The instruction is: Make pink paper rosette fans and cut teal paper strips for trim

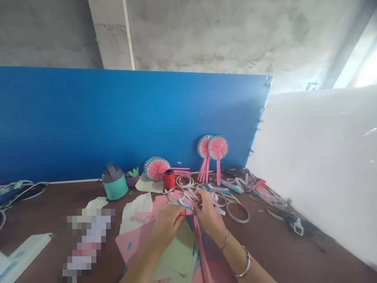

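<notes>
Two bare hands work close together over a heap of coloured paper on the brown table [265,251]. Our left hand [167,221] comes in over the sheets with its thumb and fingers gripping a short pink strip [189,212], which lies crosswise between the two hands. Our right hand [207,210] is bent at the fingers, its tips drawn together beside the far end of that strip; we cannot tell exactly what it grips, as the fingers hide it. On its wrist we see a silver bangle [249,257].

Below the hands, a long pink strip [201,245] runs down toward us across a pale green sheet [173,255], and a pink sheet [135,239] sticks out to the left. White crumpled paper [135,212] lies just beyond it. Near our right hand, on its outer side, we find a white ring of tape [240,222] lying flat.

Farther back stands a red spool [169,181], and just left of it a pleated pink rosette [157,169]. Two rosettes with hanging tails [218,147] lean against the blue panel [103,118]. To the left we see a turquoise pot with a grey lid [116,186], next to a small purple cup [132,179].
</notes>
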The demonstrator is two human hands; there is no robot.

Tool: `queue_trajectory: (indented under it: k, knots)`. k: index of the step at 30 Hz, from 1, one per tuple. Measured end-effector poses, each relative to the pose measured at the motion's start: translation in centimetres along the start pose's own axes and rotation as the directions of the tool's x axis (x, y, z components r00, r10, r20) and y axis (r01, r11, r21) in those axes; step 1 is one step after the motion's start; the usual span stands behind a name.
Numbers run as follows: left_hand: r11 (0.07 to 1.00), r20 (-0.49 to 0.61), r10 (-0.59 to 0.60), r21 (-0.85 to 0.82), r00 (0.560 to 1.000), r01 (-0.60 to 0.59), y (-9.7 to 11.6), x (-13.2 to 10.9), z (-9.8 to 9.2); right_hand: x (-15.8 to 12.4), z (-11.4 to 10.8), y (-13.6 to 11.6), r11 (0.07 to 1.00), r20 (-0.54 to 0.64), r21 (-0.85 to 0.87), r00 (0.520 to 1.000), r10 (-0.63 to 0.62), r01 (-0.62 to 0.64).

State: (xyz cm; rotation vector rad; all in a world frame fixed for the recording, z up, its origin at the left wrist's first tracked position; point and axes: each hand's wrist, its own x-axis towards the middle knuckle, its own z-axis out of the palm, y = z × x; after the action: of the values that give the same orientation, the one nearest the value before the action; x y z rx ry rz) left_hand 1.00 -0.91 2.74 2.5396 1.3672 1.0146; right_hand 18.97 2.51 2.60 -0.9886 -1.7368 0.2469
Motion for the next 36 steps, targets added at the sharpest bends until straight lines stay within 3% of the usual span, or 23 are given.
queue_trajectory:
  k: [6,8,11,14,19,22,27,36]
  knots:
    - [0.988,-0.128,0.050,0.150,0.990,-0.031,-0.6,-0.4,-0.5,0.8,-2.2,-2.4,0.993,-0.108,-0.017,0.987,-0.115,0.114]
    - [0.978,-0.138,0.043,0.208,0.989,-0.013,-0.7,-0.4,-0.7,0.9,-2.8,-3.3,0.990,-0.062,0.063,0.991,-0.120,0.124]
    - [0.963,-0.145,0.026,0.269,0.989,0.014,-0.8,-0.3,-0.9,1.0,-2.8,-3.8,0.983,0.145,0.180,0.989,-0.006,-0.020]
    - [0.955,-0.137,0.024,0.296,0.990,0.018,-0.9,-0.1,-0.9,1.1,-2.3,-3.2,0.944,0.364,0.213,0.917,0.163,-0.253]
    - [0.963,-0.097,0.052,0.267,0.994,-0.024,-0.9,-0.1,-1.2,1.4,-2.0,-1.7,0.825,0.518,0.290,0.805,0.290,-0.484]
    - [0.968,-0.092,0.073,0.245,0.993,-0.049,-0.6,-0.1,-1.4,1.4,-2.0,-1.4,0.780,0.568,0.298,0.759,0.319,-0.551]
    - [0.972,-0.106,0.101,0.221,0.989,-0.076,-0.4,0.0,-1.3,1.2,-1.7,-1.3,0.747,0.588,0.280,0.722,0.364,-0.604]
    - [0.979,-0.105,0.102,0.186,0.989,-0.081,-1.1,-0.4,-0.7,1.2,-1.6,-1.2,0.686,0.591,0.332,0.710,0.384,-0.647]
